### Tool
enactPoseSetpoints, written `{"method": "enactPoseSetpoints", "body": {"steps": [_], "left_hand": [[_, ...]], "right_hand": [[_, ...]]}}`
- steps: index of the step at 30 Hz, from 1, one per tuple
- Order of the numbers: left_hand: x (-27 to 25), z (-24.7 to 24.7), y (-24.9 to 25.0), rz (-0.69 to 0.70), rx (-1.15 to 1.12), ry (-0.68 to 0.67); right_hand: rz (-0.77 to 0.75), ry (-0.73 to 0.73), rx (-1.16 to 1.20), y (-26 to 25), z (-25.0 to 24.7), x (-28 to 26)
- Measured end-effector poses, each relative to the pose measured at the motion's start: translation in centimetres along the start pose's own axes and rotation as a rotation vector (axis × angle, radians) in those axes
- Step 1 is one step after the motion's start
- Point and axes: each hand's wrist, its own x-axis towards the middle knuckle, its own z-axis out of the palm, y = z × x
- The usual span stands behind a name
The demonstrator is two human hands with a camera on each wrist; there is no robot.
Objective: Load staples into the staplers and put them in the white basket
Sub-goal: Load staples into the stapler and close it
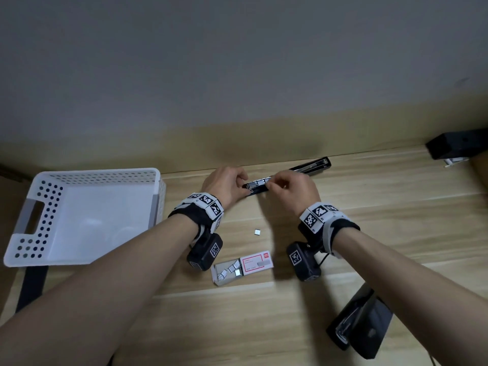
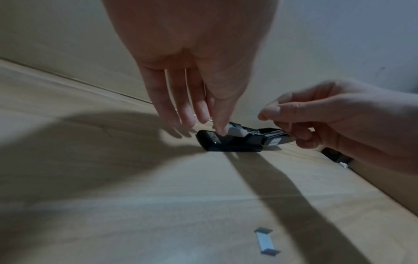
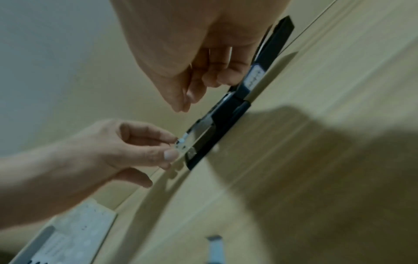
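Observation:
A black stapler (image 1: 260, 186) lies open near the wall, its lid (image 1: 314, 166) flipped back to the right and its silver magazine showing. My left hand (image 1: 244, 184) pinches the front tip of the magazine (image 3: 181, 144) between thumb and forefinger. My right hand (image 1: 273, 184) hovers just above the magazine with thumb and forefinger tips (image 3: 181, 105) pressed together; no staple shows between them. The white basket (image 1: 26, 249) stands at the left with nothing in it. An open staple box (image 1: 245, 265) lies between my wrists.
A small loose staple strip (image 1: 257, 231) lies on the wooden table (image 1: 383, 207) in front of the stapler. A second black stapler (image 1: 361, 323) lies at the lower right. Another black object (image 1: 456, 146) sits against the wall at the far right.

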Motion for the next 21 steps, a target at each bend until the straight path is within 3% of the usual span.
{"method": "enactPoseSetpoints", "body": {"steps": [6,10,14,18,21], "left_hand": [[-0.6,0.4,-1.9,-0.060,-0.062,-0.008],[-0.5,0.9,-2.5,-0.020,-0.167,-0.010],[0.3,1.6,-2.3,0.053,-0.235,-0.028],[0.4,2.7,-2.4,0.103,-0.254,0.026],[0.3,3.2,-2.6,0.120,-0.271,0.066]], "right_hand": [[0.173,-0.086,-0.096,-2.0,1.5,2.7],[0.262,-0.134,-0.174,-2.4,2.4,3.5],[0.339,-0.151,-0.112,-2.4,2.6,3.9],[0.445,-0.167,0.063,-2.2,3.1,4.4],[0.454,-0.164,0.058,-2.0,3.1,4.3]]}}
